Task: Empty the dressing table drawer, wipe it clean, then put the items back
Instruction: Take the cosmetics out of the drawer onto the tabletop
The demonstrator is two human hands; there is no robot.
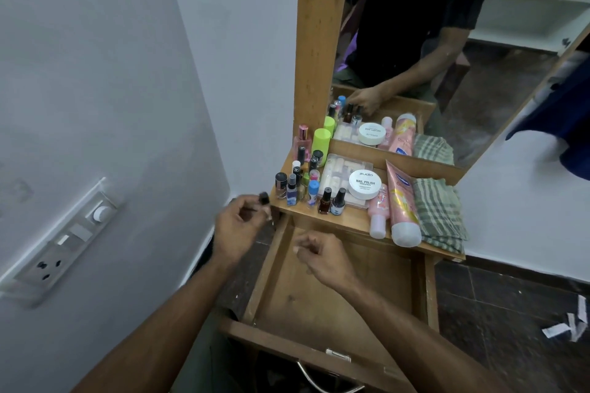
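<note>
Here, centre frame, the drawer is pulled out w/ bare wooden bottom showing. Left hand at its upper-left corner pinches a small dark-capped bottle, blurred. Right hand hovers over the drawer, fingers loosely curled, holding nothing visible. Above, the dressing table top carries the emptied items: nail polish bottles at left, white "NAIL POLISH" jar on a clear box, pink tube, checked cloth at right. Mirror fills upper right.
</note>
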